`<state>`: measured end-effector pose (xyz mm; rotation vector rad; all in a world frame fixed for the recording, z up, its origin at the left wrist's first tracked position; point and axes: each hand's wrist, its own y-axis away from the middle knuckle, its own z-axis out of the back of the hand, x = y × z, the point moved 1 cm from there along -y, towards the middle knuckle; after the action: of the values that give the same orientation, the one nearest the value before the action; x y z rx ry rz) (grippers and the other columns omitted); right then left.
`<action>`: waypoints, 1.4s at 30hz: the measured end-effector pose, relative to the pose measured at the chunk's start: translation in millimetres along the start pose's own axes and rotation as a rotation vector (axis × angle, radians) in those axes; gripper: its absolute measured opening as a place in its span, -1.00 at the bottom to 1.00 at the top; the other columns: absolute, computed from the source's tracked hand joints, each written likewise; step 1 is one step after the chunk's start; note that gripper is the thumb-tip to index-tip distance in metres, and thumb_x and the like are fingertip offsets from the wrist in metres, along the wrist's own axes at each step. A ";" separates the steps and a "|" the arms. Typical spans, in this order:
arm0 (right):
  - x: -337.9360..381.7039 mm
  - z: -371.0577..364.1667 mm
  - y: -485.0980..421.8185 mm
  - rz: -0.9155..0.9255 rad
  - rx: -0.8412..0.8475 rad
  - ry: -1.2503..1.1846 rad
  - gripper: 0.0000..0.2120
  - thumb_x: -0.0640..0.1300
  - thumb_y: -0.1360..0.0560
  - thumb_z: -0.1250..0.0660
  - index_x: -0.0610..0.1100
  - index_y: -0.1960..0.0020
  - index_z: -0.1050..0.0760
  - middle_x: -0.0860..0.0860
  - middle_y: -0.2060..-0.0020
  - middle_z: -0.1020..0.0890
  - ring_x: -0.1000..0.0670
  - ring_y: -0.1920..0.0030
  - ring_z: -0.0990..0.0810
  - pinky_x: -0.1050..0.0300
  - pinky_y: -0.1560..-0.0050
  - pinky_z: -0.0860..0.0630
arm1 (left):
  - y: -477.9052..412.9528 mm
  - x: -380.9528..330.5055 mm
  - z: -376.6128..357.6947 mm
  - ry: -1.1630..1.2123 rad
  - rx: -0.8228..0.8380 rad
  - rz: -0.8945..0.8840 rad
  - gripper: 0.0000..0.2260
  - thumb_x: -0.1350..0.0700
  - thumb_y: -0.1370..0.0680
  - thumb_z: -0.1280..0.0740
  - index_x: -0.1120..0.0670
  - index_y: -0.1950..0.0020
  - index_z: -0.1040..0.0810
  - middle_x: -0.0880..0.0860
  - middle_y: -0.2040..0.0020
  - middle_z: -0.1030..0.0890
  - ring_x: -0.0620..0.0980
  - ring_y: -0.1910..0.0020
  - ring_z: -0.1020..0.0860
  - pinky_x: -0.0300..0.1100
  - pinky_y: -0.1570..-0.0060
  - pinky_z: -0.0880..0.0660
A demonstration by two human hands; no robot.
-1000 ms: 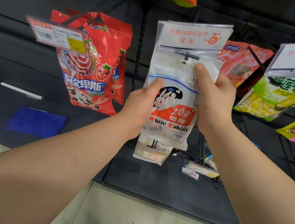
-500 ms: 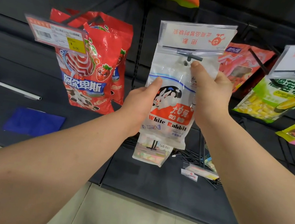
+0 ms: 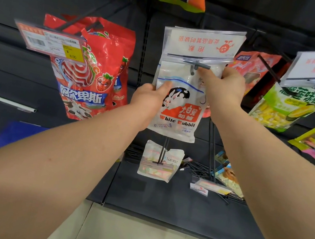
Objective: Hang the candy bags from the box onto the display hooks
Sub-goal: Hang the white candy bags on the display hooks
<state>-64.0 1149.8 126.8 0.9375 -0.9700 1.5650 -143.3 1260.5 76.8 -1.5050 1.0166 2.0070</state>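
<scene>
Finding: over the last second the bag (image 3: 178,106) has been lifted. Its bottom edge then overlapped the lower bag (image 3: 157,163); a clear gap now shows between them. Its top edge now sits tucked up behind the sign (image 3: 203,43), level with the hook (image 3: 197,65).

Hands: they are apart, both clamped on the bag. The left hand (image 3: 147,98) grips its left edge at mid-height, thumb on the front. The right hand (image 3: 227,85) has risen with the bag and pinches its top right corner, with a fingertip just beside the hook's tip.

Position of the task's thing: the bag is off the box, which is out of view, and is held upright against the hook, between the red bags (image 3: 92,78) and the packs on the right.

Reservation: the grey hook tip shows in front of the bag's top. Whether it has actually passed through the hang hole cannot be told, as the sign and fingers crowd that spot.

Assessment: the hanging step appears to be at the threading point. The bag is carried by the hands, so it is not yet judged hung.
</scene>
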 end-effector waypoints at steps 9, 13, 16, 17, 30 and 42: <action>-3.8 9.9 22.1 0.086 0.001 0.020 -0.65 -0.01 -0.48 -0.38 -0.12 -0.20 -0.46 0.04 0.02 -0.59 0.04 0.03 -0.59 0.11 0.07 -0.55 | 11.5 3.2 15.1 -0.180 -0.113 -0.108 -0.59 -0.14 -0.57 -0.25 0.12 -0.27 -0.39 0.05 -0.11 -0.49 0.00 0.02 -0.46 -0.14 0.11 -0.37; -16.7 30.0 41.6 0.143 0.028 0.380 -0.52 0.01 -0.48 -0.35 -0.13 -0.31 -0.33 -0.08 -0.17 -0.48 -0.10 -0.12 -0.51 0.02 -0.01 -0.48 | 30.9 12.1 26.3 -0.425 -0.154 -0.244 -0.50 -0.11 -0.55 -0.30 0.13 -0.39 -0.35 0.15 -0.32 -0.42 0.14 -0.26 -0.44 -0.05 -0.16 -0.39; -27.8 50.2 61.6 0.223 0.196 0.841 -0.46 0.08 -0.51 -0.29 -0.11 -0.39 -0.27 -0.13 -0.36 -0.33 -0.25 -0.33 -0.35 -0.16 -0.22 -0.41 | 60.1 8.7 30.6 -0.765 -0.169 -0.400 -0.46 -0.13 -0.55 -0.28 0.09 -0.44 -0.29 0.14 -0.41 -0.32 0.17 -0.38 -0.30 0.01 -0.28 -0.31; -29.2 57.2 69.2 0.265 0.255 0.973 -0.42 0.12 -0.51 -0.28 -0.09 -0.44 -0.22 -0.12 -0.42 -0.27 -0.25 -0.39 -0.28 -0.19 -0.29 -0.35 | 70.1 6.5 30.2 -0.893 -0.149 -0.445 -0.44 -0.16 -0.55 -0.26 0.07 -0.46 -0.25 0.12 -0.44 -0.28 0.16 -0.41 -0.26 0.03 -0.31 -0.28; -57.2 231.3 164.7 0.125 0.360 1.166 -0.40 0.13 -0.54 -0.19 -0.01 -0.50 -0.10 -0.04 -0.51 -0.13 -0.12 -0.53 -0.03 -0.14 -0.45 -0.09 | 213.6 -12.8 -79.8 -1.426 0.297 -0.589 -0.27 -0.27 -0.57 -0.12 0.00 -0.59 0.13 0.08 -0.60 0.13 0.18 -0.56 0.23 0.19 -0.50 0.15; -122.0 517.3 305.1 -0.250 0.113 1.182 -0.38 0.11 -0.52 -0.23 0.01 -0.50 -0.10 -0.03 -0.50 -0.15 -0.14 -0.52 -0.03 -0.18 -0.45 -0.08 | 435.4 2.2 -291.1 -1.455 0.616 -0.927 -0.27 -0.27 -0.56 -0.14 0.03 -0.58 0.06 0.07 -0.60 0.02 0.19 -0.57 0.12 0.20 -0.49 0.06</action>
<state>-293.7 583.2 168.2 0.0743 0.0750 1.5859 -270.6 759.7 162.8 0.0769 0.1339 1.2848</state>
